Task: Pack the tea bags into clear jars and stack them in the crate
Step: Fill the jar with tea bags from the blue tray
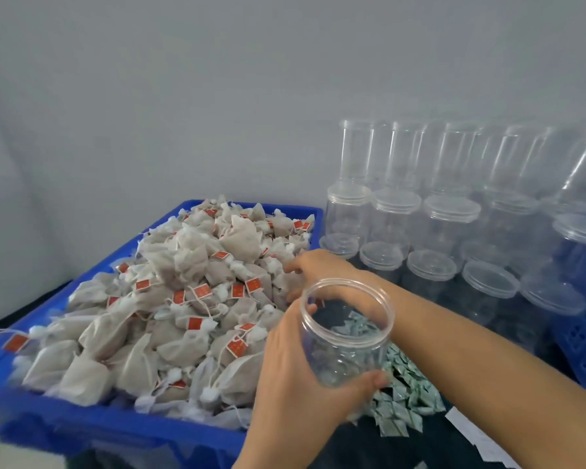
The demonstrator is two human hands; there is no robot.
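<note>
head view: the left hand (293, 370) grips an open clear jar (345, 333), held tilted beside the blue tray (82, 431). the right hand (322, 269) reaches onto the tea bags (170, 299), its fingers partly hidden, grasp unclear. the red tags (197, 323) carry writing too blurred to read.

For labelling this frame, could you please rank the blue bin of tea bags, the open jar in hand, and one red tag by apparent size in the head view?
1. Blue bin
2. Open jar, enlarged by nearness
3. Red tag
</note>
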